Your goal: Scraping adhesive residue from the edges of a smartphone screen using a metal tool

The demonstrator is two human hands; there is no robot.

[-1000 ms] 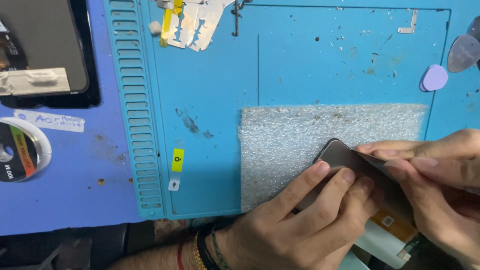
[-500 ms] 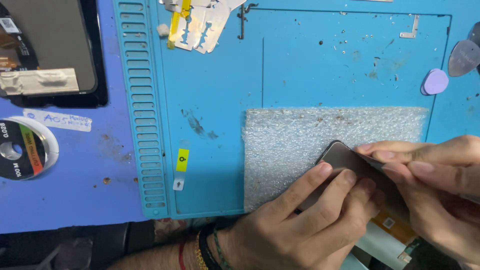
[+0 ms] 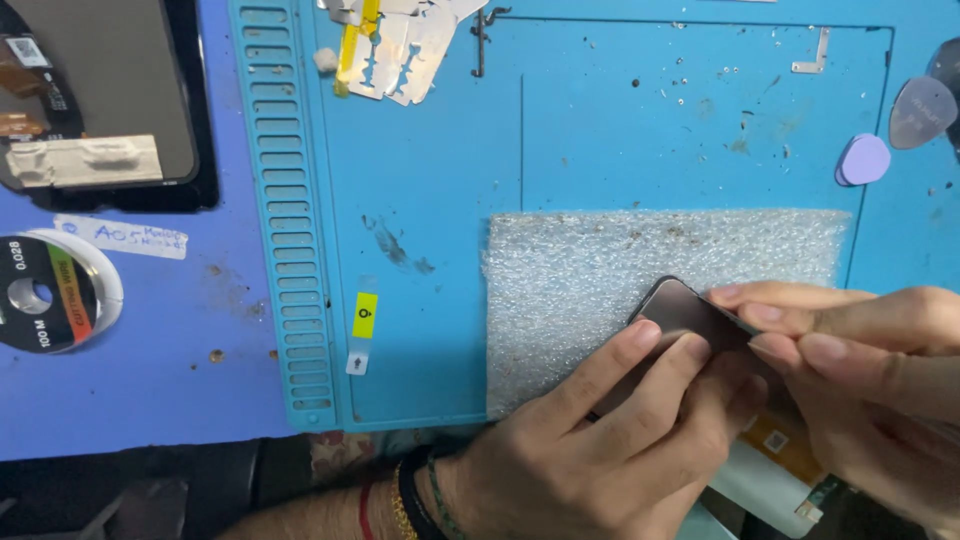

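Observation:
A dark phone screen panel (image 3: 685, 308) lies tilted on a sheet of bubble wrap (image 3: 600, 290) at the lower right of the blue work mat (image 3: 430, 200). My left hand (image 3: 590, 450), with thread bracelets at the wrist, presses its fingertips on the panel's near edge. From the right, my right hand (image 3: 860, 370) pinches the panel's far edge with thumb and fingers. An orange flex strip and white backing (image 3: 775, 455) show under the hands. Most of the panel is hidden by my fingers.
Another dark screen panel (image 3: 100, 100) lies at the top left. A spool of thin wire (image 3: 45, 295) sits at the left edge. Razor blades and a yellow strip (image 3: 395, 40) lie at the top. Grey and lilac picks (image 3: 890, 130) rest at the right.
The view has shifted slightly, so everything sits a little further right. Both hands stay on the panel with almost no movement.

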